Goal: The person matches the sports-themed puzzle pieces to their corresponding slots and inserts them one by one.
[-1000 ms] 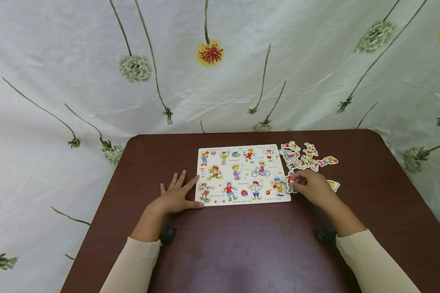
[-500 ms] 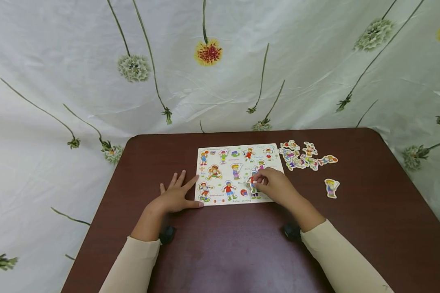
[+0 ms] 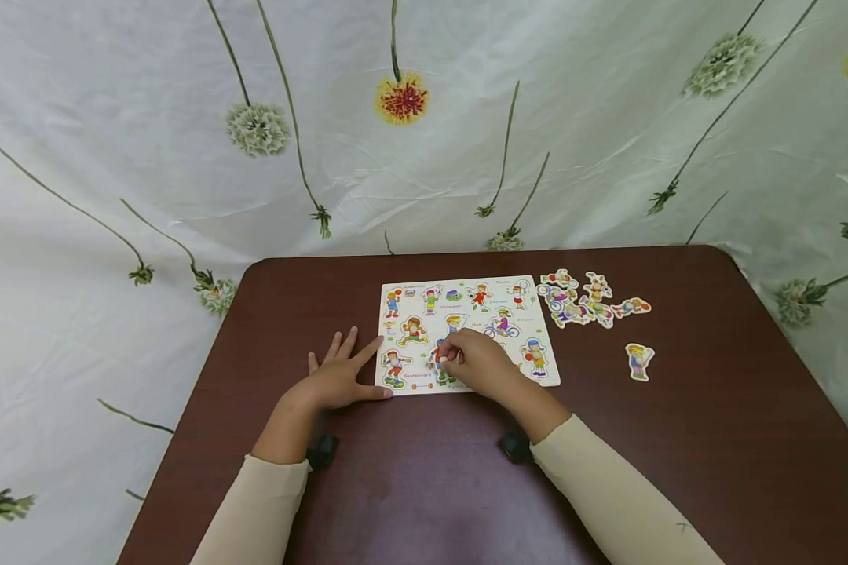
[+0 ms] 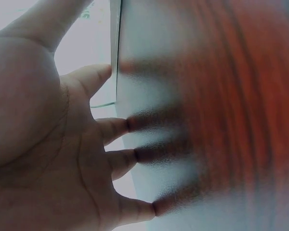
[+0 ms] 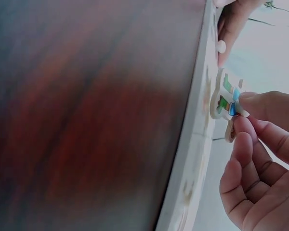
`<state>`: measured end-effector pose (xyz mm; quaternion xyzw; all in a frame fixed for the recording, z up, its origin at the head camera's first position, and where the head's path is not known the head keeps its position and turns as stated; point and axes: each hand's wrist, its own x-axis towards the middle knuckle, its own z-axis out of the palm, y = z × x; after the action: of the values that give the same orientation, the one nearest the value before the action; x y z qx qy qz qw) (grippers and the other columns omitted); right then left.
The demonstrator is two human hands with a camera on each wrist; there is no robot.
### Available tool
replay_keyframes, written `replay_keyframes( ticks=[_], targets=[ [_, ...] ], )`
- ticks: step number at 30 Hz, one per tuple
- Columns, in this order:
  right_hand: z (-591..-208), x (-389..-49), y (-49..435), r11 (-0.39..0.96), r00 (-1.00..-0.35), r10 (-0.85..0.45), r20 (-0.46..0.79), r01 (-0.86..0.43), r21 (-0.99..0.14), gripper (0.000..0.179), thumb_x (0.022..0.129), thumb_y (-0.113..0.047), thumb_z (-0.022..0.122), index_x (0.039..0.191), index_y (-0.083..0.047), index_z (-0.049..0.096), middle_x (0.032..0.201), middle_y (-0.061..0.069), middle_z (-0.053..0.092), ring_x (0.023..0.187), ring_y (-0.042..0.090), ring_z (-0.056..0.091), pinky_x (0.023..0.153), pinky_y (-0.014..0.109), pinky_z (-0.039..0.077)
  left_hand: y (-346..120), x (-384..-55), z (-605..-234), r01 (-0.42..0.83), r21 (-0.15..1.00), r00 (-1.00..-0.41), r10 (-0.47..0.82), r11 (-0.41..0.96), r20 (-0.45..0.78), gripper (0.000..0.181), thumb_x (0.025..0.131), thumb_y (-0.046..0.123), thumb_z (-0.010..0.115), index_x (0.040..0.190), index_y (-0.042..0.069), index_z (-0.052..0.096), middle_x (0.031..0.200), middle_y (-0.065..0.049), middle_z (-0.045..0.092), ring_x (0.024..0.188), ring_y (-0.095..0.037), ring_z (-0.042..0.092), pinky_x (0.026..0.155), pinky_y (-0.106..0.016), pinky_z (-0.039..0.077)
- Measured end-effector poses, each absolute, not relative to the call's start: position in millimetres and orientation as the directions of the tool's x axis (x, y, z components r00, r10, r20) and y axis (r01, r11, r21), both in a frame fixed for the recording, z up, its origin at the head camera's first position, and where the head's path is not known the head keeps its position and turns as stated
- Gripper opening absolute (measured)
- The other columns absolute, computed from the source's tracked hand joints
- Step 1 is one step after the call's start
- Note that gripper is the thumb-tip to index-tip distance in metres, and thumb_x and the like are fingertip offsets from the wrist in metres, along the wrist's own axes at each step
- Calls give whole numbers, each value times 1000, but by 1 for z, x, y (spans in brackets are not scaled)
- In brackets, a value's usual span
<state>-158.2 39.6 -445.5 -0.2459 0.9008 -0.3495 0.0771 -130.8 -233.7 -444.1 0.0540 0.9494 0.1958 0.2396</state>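
A white puzzle board (image 3: 520, 345) printed with children playing sports lies on the table. My right hand (image 3: 482, 364) pinches a flat figure-shaped puzzle piece (image 5: 229, 98) between thumb and fingers, above the lower middle of the board. Green and blue show on the piece in the right wrist view; its tilt over the board leaves the contact with it unclear. Along the board's left edge my left hand (image 3: 334, 384) rests with fingers spread. Its thumb and index fingertip touch the board, while the other fingertips (image 4: 127, 125) press on the table.
Several loose puzzle pieces (image 3: 572, 312) lie clustered right of the board's upper part. A single golfer piece (image 3: 638, 362) lies apart, nearer the right. The dark brown table (image 3: 410, 486) ends at a flower-patterned cloth (image 3: 452, 180). A white knob (image 5: 221, 46) shows on the board.
From beside the board's right edge, my right hand has carried the pinched puzzle piece leftward across it to the lower middle. My left hand stays in place.
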Motion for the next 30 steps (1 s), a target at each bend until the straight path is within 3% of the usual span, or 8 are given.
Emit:
replay_keyframes(
  ticks=[17,30],
  targets=[
    [-451,-160,31,689,-858,-511,-45,-378,-619,3,88,-6,71,88,-10,71,82,0,63,76,9,56,72,26,46,-233,-132,-444,15,400,-880,202,916,-429,101,85,64,71,164,32,16,171,-18,-8,156,-46,-11,112,-80,-11],
    [-451,-158,32,664,-872,-479,-99,-286,-691,4,89,-8,73,93,-8,73,82,-1,63,76,8,55,75,25,46,-234,-129,-444,10,410,-883,201,912,-425,100,85,61,72,164,31,17,171,-19,-7,156,-46,-11,112,-80,-10]
  ],
)
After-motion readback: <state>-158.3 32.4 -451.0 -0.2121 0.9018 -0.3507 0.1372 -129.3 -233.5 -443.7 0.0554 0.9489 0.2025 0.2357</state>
